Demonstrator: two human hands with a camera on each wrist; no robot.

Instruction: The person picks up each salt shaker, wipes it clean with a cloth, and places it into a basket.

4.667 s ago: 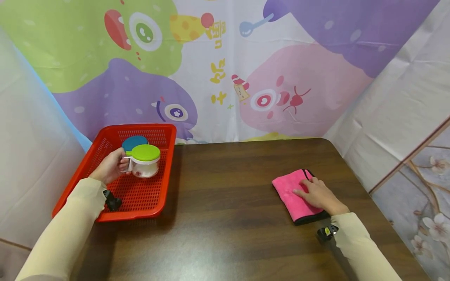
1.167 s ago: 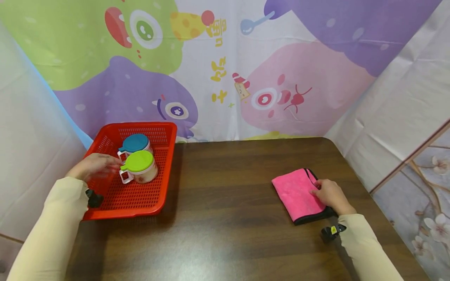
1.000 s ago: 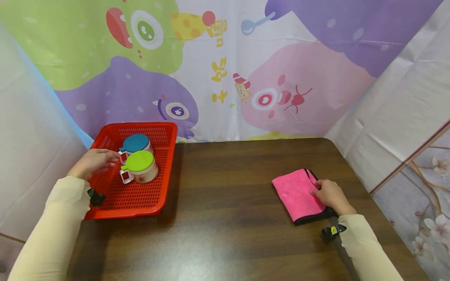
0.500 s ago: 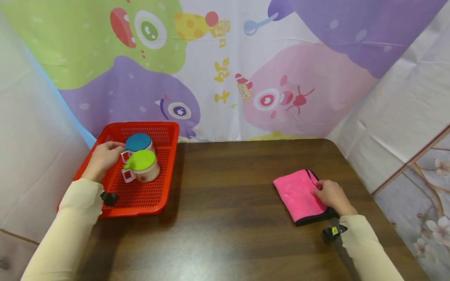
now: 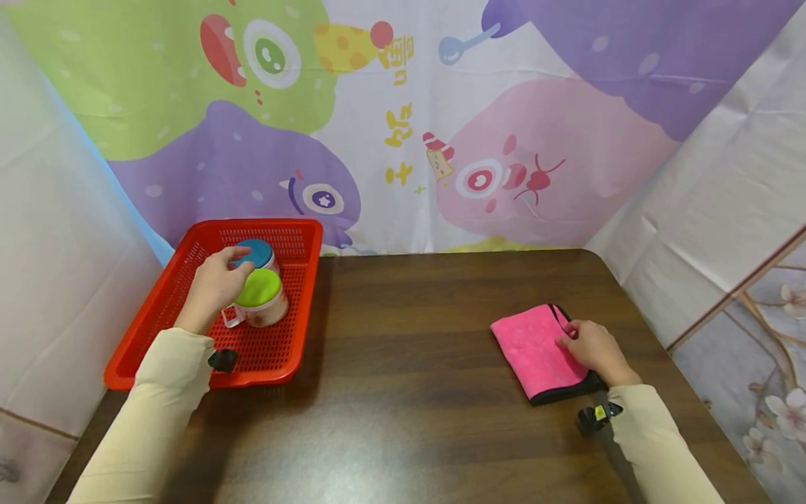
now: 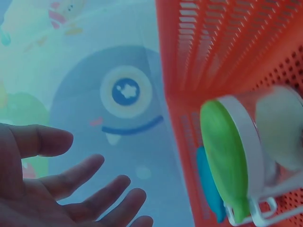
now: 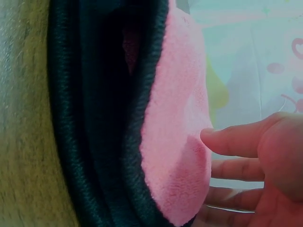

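My left hand (image 5: pixel 217 280) hovers over the red basket (image 5: pixel 267 376), its fingers extended and apart with nothing held, as the left wrist view also shows. Close beside it stand two seasoning jars with handles: one with a green lid (image 5: pixel 261 285), pale contents inside, and behind it one with a blue lid (image 5: pixel 261 252). The hand partly hides both. On the right, a folded pink cloth (image 5: pixel 535 350) with black edging lies on the table. My right hand (image 5: pixel 595 353) rests on the cloth's right edge; in the right wrist view the thumb touches the pink pile, fingers fairly straight.
The brown table (image 5: pixel 403 420) stretches between basket and cloth. A cartoon-printed curtain (image 5: pixel 403 210) hangs at its back edge. White sheeting stands to the left, and a flowered panel (image 5: pixel 768 336) to the right.
Earlier, the left hand held the green-lidded jar by its handle; now the jar stands in the basket, released. That hand then moved right over the jars. The right hand shifted slightly toward the cloth's edge.
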